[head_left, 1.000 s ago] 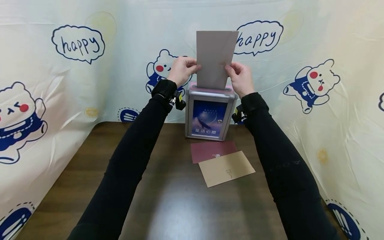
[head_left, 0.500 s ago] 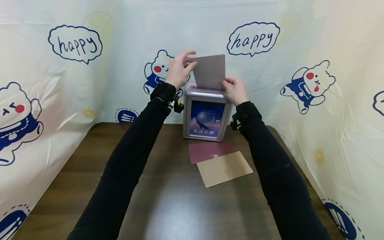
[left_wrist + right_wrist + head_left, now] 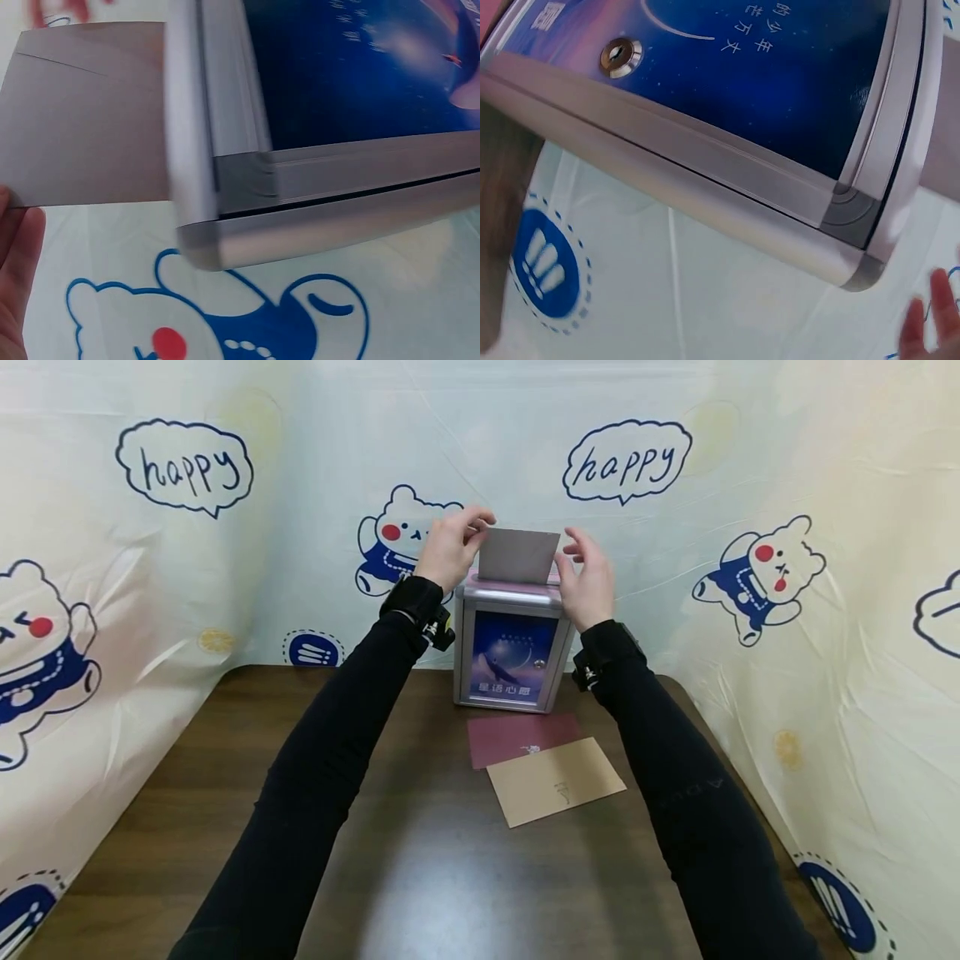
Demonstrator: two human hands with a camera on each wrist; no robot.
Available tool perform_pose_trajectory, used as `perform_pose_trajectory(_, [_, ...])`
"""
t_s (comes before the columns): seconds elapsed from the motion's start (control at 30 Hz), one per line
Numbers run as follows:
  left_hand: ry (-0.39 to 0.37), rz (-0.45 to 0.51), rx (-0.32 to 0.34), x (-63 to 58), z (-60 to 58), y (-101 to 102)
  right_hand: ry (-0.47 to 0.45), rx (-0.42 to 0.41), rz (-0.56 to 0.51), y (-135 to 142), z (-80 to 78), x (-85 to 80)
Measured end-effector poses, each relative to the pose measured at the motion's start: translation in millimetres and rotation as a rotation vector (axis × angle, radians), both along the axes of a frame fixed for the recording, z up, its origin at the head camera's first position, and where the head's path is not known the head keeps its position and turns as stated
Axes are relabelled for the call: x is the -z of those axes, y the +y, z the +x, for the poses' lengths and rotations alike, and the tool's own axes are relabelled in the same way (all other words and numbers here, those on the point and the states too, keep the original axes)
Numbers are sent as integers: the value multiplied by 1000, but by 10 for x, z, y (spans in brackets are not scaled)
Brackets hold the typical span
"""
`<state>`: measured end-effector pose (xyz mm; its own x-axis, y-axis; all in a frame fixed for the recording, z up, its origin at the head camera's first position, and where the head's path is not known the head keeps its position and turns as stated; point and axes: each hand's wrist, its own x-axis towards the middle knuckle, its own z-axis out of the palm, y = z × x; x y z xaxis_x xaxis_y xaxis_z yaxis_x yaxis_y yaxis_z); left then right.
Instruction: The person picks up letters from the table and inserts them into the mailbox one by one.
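A grey envelope stands upright in the slot on top of a silver-framed letter box, its lower part hidden inside. My left hand pinches the envelope's upper left corner; in the left wrist view, the fingertips lie right at its edge. On the other side, my right hand is beside the envelope's right edge with the fingers spread and nothing held. The right wrist view has these fingers apart from the box's corner.
A dark red envelope lies on the brown table in front of the box, partly covered by a gold envelope. A patterned cloth hangs behind and around the table.
The grey envelope has slid down into the slot, so much less of it stands above the box. My right hand has let go of its edge; both hands were gripping it earlier.
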<state>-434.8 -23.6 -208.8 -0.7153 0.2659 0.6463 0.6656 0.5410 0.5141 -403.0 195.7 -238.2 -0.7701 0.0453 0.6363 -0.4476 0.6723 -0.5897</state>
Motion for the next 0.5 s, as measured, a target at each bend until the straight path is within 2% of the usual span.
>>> perform_pose_trajectory(0.13, [-10, -23, -3, 48, -11, -10, 85, 7, 77, -85, 27, -43])
perform_pose_trajectory(0.3, [-45, -60, -6, 189, -27, -13, 61, 42, 137, -113, 60, 37])
perform_pose_trajectory(0.5, [-66, -148, -56, 299, -2, -4, 32, 83, 170, -112, 71, 161])
